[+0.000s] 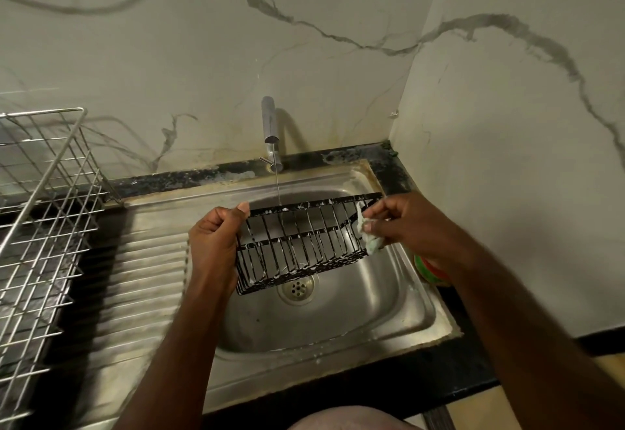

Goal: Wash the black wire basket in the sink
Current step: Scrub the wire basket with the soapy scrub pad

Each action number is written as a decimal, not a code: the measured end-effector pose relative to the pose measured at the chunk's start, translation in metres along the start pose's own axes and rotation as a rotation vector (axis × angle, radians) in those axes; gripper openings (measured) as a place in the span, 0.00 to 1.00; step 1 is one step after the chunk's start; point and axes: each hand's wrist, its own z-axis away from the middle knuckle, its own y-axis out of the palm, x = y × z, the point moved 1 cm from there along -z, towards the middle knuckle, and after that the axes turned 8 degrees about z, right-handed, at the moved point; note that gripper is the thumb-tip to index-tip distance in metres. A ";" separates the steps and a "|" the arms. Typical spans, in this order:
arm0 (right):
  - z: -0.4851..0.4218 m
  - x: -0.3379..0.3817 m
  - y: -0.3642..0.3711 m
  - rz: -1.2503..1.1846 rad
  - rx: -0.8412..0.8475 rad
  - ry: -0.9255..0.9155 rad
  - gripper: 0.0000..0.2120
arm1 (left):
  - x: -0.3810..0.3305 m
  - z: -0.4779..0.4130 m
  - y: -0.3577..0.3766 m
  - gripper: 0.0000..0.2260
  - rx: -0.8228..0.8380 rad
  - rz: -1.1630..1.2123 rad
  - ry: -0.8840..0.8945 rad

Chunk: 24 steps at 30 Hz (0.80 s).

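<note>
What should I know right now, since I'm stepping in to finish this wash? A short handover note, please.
Left hand grips the left end of the black wire basket, holding it above the sink bowl.
Right hand pinches a soapy scrub pad against the basket's right end.
A thin stream runs from the tap onto the basket's top rim.
Done: white suds show along the wires, so soaping is under way.
Left: finish scrubbing, rinse off the suds, probably then set it in the steel drying rack on the left.
</note>
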 end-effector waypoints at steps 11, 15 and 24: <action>-0.002 0.007 0.000 -0.336 0.022 0.145 0.06 | 0.003 0.001 -0.004 0.22 0.029 0.054 0.024; -0.004 0.007 -0.002 -0.431 0.061 0.165 0.07 | 0.008 -0.004 -0.017 0.19 0.074 0.006 0.023; -0.006 0.004 0.005 -0.351 0.104 0.175 0.06 | 0.004 -0.017 -0.007 0.14 0.408 -0.739 -0.042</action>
